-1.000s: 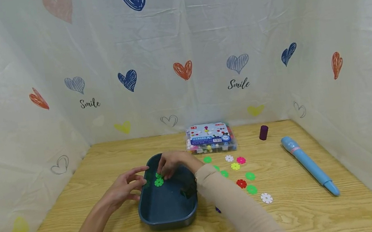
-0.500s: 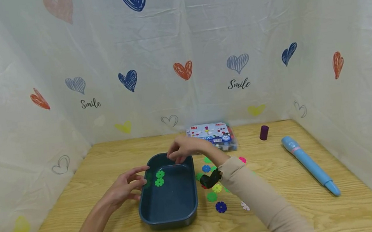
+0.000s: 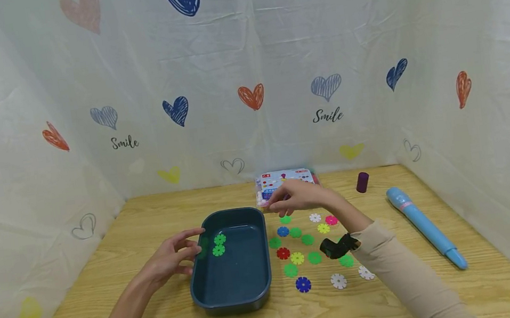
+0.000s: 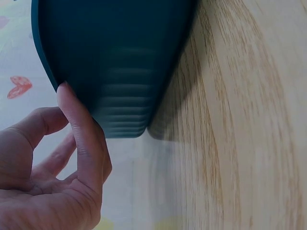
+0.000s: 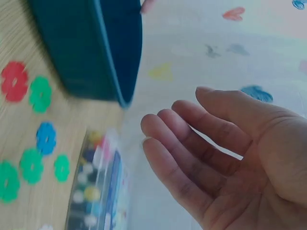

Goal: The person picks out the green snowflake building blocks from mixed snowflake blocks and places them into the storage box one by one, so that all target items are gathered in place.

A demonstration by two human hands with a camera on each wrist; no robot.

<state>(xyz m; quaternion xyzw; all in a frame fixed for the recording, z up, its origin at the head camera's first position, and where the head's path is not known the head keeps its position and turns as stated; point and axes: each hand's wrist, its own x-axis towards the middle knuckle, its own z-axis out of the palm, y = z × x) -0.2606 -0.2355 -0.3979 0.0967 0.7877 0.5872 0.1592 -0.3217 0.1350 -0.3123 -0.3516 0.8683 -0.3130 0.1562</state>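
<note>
My left hand stays at the left side of a dark blue-green tub, one fingertip right at its rim in the left wrist view. Its fingers are loosely bent along the outer wall. Inside the tub lie two green flower-shaped discs, side by side near the left wall. Beyond the tub's right rim hovers my right hand, over the far end of the scattered discs. Its fingers are relaxed and hold nothing in the right wrist view. Loose on the table are several discs, among them a blue one and a red one.
Behind the right hand sits a clear box of small colourful pieces with a printed label. A dark purple cylinder stands at the back right. Nearer lies a long light-blue tube. A heart-print curtain encloses the table.
My right hand has left the inside of the tub and moved right, past its rim, uncovering the two green discs and those on the table. The left hand has stayed in place.
</note>
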